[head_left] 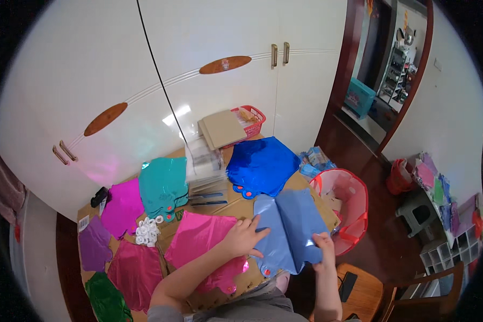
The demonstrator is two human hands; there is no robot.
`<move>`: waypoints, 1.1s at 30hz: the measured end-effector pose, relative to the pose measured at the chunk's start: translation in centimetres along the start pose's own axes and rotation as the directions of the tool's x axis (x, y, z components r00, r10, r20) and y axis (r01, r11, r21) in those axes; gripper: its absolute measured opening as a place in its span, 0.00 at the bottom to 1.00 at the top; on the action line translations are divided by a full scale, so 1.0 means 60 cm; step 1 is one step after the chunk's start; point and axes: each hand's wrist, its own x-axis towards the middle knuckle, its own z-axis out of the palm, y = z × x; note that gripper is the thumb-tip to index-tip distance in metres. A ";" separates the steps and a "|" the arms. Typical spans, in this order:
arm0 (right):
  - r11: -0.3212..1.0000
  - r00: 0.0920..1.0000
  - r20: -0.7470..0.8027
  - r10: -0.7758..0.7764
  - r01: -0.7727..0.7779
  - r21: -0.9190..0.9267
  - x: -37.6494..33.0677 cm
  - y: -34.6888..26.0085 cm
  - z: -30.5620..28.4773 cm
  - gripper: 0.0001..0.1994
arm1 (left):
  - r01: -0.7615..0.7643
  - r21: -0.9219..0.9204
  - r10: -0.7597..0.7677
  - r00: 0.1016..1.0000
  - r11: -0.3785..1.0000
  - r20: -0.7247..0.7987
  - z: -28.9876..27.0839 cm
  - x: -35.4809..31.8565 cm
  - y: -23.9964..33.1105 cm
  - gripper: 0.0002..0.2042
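I have the right hand [324, 251] at the right edge of a thin, glossy grey-blue plastic sheet [308, 217], its grip pinched on that edge between thumb and fingers. The left hand [240, 237] reaches across from the lower left with its fingertips on the sheet's left edge; from here I can't make out whether that grip holds the edge or only touches it. The sheet lies creased down its middle over the near right part of the cardboard-covered counter [239, 206], one red round spot showing at its lower left corner.

Under my left forearm I see shiny bright-pink plastic sheets [196, 233]. Just beyond the grey-blue sheet lies a pile of glossy deep-blue plastic sheets [263, 163]. Further left I have a heap of small white rings [147, 232], with shiny teal plastic sheets [162, 182] behind it. A red-and-pink soft-sided bin [355, 212] stands to the right, beside the counter.
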 end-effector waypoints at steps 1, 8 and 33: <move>0.997 0.995 -0.063 -0.072 0.069 -0.043 -0.006 -0.017 -0.012 0.05 | 0.011 0.008 -0.011 1.000 1.000 0.013 -0.005 0.004 -0.001 0.40; 0.690 0.608 -0.327 -0.723 0.626 -0.362 -0.044 -0.203 -0.119 0.08 | 0.066 -0.047 -0.060 0.989 0.997 0.132 -0.003 0.004 -0.008 0.42; -0.656 0.638 0.758 -0.137 0.515 -0.552 0.279 0.122 0.382 0.13 | 0.197 -0.239 -0.238 0.959 0.951 -0.155 -0.126 -0.190 -0.141 0.27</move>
